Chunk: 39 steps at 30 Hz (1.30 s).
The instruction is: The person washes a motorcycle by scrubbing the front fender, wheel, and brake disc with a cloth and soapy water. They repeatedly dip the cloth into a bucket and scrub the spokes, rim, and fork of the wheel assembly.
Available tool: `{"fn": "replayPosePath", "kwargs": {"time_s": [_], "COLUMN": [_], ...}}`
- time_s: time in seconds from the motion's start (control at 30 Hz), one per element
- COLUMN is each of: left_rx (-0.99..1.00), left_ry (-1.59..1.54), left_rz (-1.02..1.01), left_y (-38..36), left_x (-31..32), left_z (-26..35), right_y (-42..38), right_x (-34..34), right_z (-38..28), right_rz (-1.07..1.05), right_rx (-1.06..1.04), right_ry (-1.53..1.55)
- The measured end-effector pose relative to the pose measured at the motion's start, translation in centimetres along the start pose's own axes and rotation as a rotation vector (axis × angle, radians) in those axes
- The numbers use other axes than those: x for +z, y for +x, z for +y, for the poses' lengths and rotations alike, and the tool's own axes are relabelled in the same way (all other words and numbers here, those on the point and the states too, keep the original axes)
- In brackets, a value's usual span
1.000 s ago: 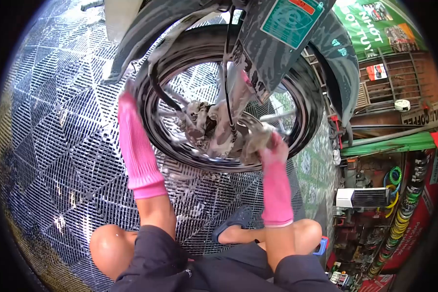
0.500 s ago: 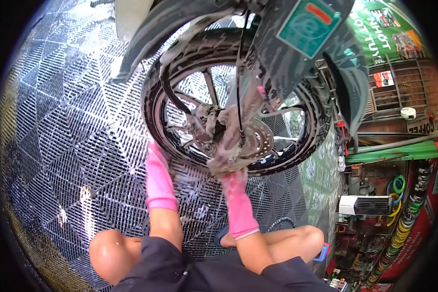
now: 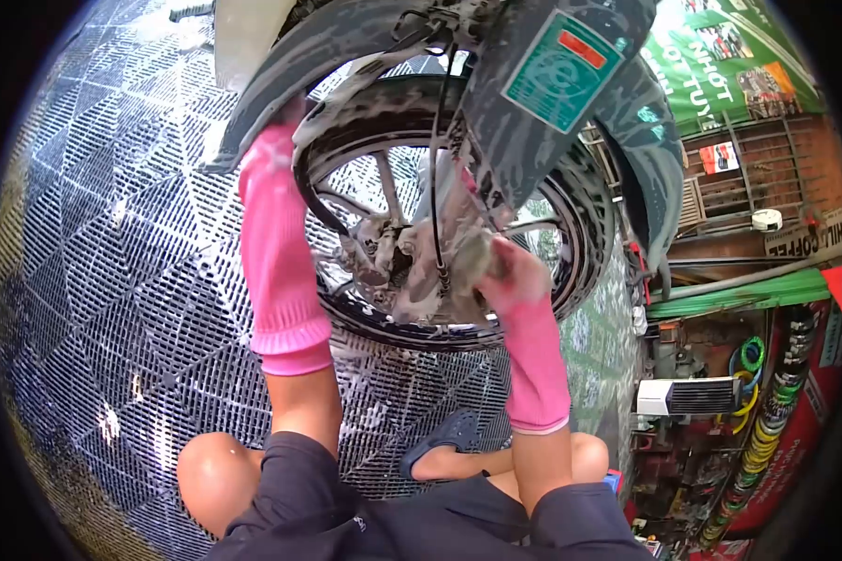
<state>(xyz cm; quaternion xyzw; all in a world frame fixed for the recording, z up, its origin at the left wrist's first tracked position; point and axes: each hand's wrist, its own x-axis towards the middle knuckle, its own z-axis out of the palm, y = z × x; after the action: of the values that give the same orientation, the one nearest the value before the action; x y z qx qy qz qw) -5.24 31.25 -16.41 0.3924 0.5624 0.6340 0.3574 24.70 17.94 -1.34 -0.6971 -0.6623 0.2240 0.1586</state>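
A soapy motorbike wheel (image 3: 384, 178) stands before me, with spokes, a brake disc and foam on its tire. My right hand (image 3: 519, 276), in a wet pink glove, is closed on a blurred, foamy brownish sponge (image 3: 473, 265) against the hub and brake disc area. My left hand (image 3: 276, 154), also pink-gloved, reaches up along the wheel's left side beneath the foam-streaked grey front fender (image 3: 313, 61). Its fingers are hidden behind the fender edge and tire. A black cable (image 3: 435, 178) runs down between my hands.
A grey panel with a green sticker (image 3: 563, 72) overhangs the wheel. Wet grated floor tiles (image 3: 140, 243) spread underneath. On the right are a green banner (image 3: 720, 75), a metal rack, green rods (image 3: 739, 294), a white-and-black box (image 3: 688, 396) and colored rings.
My left hand has moved up from the wheel's lower left to the fender. My right hand has gone up and right from the wheel bottom to the brake disc. The view has shifted slightly.
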Motion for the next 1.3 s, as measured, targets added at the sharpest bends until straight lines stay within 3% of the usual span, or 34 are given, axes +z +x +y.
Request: {"fn": "replayPosePath", "kwargs": {"time_s": [0.07, 0.13, 0.17, 0.27, 0.33, 0.37, 0.43, 0.53, 0.63, 0.73, 0.77, 0.83, 0.87, 0.93, 0.97, 1.0, 1.1, 1.17, 1.27, 1.3], "left_rx": [0.003, -0.038, -0.074, -0.203, -0.301, -0.337, -0.387, -0.362, -0.265, -0.161, -0.134, -0.063, -0.053, -0.039, -0.044, -0.053, -0.102, -0.122, -0.144, -0.147], "left_ry": [-0.007, -0.010, -0.011, -0.002, -0.009, -0.019, -0.048, -0.060, -0.053, -0.040, -0.026, 0.002, 0.016, 0.025, 0.028, 0.026, 0.039, 0.054, 0.070, 0.074], "left_rz": [-0.022, -0.034, -0.029, 0.006, 0.043, 0.063, 0.091, 0.127, 0.177, 0.179, 0.175, 0.158, 0.151, 0.133, 0.131, 0.138, 0.143, 0.146, 0.152, 0.151], "left_y": [3.1, 3.0, 1.6, -4.1, -9.8, -12.2, -15.6, -14.3, -10.1, -4.5, -3.2, 0.0, 0.9, 3.1, 3.9, 3.9, 2.9, 2.3, 1.9, 1.9], "left_x": [-0.1, -0.9, -1.8, -4.4, -3.4, -2.6, -0.8, -1.0, -3.5, -5.0, -4.8, -3.5, -3.2, -2.3, -2.2, -2.3, -2.5, -2.6, -2.5, -2.5], "left_z": [1.2, -0.5, -2.4, -8.0, -12.3, -13.8, -15.1, -13.4, -8.8, -2.8, -1.1, 2.2, 2.9, 4.1, 4.3, 4.1, 3.0, 2.4, 2.0, 2.0], "right_y": [0.9, 0.2, -0.8, -4.4, -5.7, -5.6, -5.3, -5.1, -5.0, -4.1, -4.3, -2.2, -1.4, -0.5, -0.5, -0.5, -1.8, -1.5, 1.5, 1.4], "right_x": [0.7, 4.1, 5.7, 9.1, 11.7, 11.9, 11.5, 10.7, 6.9, 4.4, 3.2, 2.7, 3.4, 4.2, 4.6, 4.8, 6.0, 6.1, 4.4, 3.9], "right_z": [-2.7, 4.2, 8.1, 13.6, 15.1, 14.9, 15.2, 16.7, 13.3, 10.2, 5.6, 1.8, -1.3, -2.9, -3.0, -3.1, -5.1, -6.1, -1.0, 0.1], "right_rz": [0.055, 0.216, 0.334, 0.182, 0.422, 0.427, 0.364, 0.327, 0.369, 0.354, 0.393, 0.298, 0.403, 0.206, 0.196, 0.049, -0.042, -0.047, -0.045, -0.006], "right_rx": [-0.130, -0.129, -0.219, -0.231, -0.004, 0.011, -0.024, -0.136, -0.069, -0.098, -0.080, -0.259, -0.334, -0.405, -0.405, -0.179, -0.424, -0.372, -0.187, -0.391], "right_ry": [-0.423, 0.554, 0.838, 1.128, 1.403, 1.446, 1.440, 1.366, 0.824, 0.587, 0.432, 0.690, 0.721, 0.967, 0.960, 1.397, 0.858, 0.964, 1.049, 0.812]}}
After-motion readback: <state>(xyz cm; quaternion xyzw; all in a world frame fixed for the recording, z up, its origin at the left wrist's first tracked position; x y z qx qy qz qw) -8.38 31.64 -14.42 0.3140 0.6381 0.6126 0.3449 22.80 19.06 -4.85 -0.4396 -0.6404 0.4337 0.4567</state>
